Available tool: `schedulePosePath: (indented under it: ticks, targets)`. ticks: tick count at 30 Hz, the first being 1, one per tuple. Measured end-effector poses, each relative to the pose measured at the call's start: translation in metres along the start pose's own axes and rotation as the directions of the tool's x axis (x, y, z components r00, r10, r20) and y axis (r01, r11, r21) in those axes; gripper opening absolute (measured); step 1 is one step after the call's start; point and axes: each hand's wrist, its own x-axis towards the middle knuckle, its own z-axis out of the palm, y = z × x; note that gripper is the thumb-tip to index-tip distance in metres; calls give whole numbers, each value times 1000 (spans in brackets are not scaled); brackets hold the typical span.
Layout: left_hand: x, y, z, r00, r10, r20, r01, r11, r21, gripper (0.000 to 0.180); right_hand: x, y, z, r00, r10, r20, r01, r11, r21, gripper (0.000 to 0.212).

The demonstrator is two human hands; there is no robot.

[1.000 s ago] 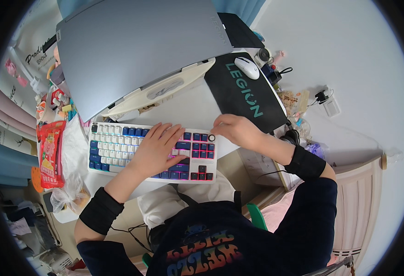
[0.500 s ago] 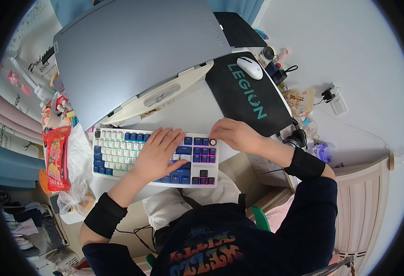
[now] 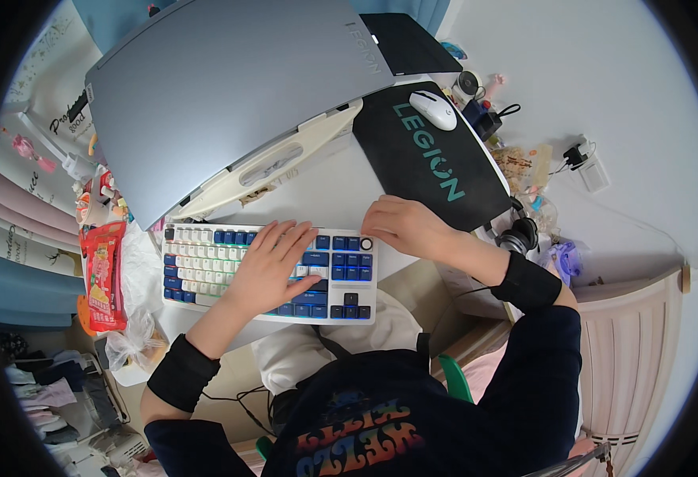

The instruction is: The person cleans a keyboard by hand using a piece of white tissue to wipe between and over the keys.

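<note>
A white keyboard (image 3: 354, 312) with white, navy and black keys lies on the desk in front of me, its keys lit green and blue. My left hand (image 3: 265, 274) rests over the middle of it, fingers spread across the keys, thumb toward the right. At the keyboard's far right corner, my right hand (image 3: 403, 226) has its fingers drawn together beside the round knob (image 3: 366, 244). Whatever lies between those fingertips is hidden. Both wrists wear black bands.
A large grey laptop lid (image 3: 237, 87) on a cream stand (image 3: 273, 163) rises beyond the keyboard. Right of it, a white mouse (image 3: 434, 110) sits on a black mat (image 3: 412, 167). Headphones (image 3: 520, 234) lie at the right edge, a red packet (image 3: 104, 274) and plastic bag (image 3: 136, 342) at the left.
The key lighting has turned from teal and purple to green and blue. My right hand's fingertips have shifted slightly at the corner by the knob. My left hand stays on the keys.
</note>
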Motion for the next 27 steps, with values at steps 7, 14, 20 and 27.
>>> schedulePosePath:
  ticks: [7, 14, 20, 27]
  targets:
    - [0, 0, -1, 1000, 4, 15, -3, 1000, -21, 64, 25, -12, 0, 988, 103, 110, -110, 992, 54, 20]
    - [0, 1, 1, 1000, -5, 13, 5, 1000, -15, 65, 24, -11, -14, 943, 205, 262, -221, 975, 34, 15]
    - [-1, 1, 0, 1000, -7, 25, 8, 1000, -27, 66, 31, -13, -11, 948, 155, 279, -147, 988, -47, 15]
    - [0, 0, 1, 1000, 3, 12, -3, 1000, -26, 65, 33, -13, -13, 947, 110, 301, -108, 994, -24, 15]
